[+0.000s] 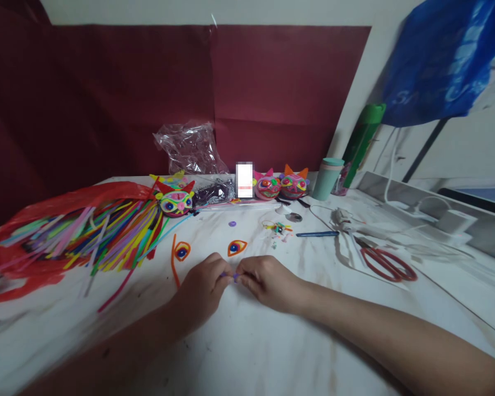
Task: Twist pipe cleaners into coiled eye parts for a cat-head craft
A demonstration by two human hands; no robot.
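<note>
My left hand (208,283) and my right hand (268,281) meet over the table, both closed in a pinch. Between their fingertips shows a small piece of purple pipe cleaner (236,278); most of it is hidden by the fingers. Just beyond the hands lie two eye shapes with orange outlines and dark blue centres, a left eye (182,252) and a right eye (236,248). An orange pipe cleaner (174,261) lies beside the left eye, partly behind my left hand. Farther back rests a small purple coil (232,224).
Many coloured pipe cleaners (119,236) spread over a red plastic bag (37,214) at left. Decorated animal heads (268,187) stand at the back beside a green cup (328,179). Red-handled scissors (390,265), a blue pen-like tool (317,234) and white cables (416,220) lie right.
</note>
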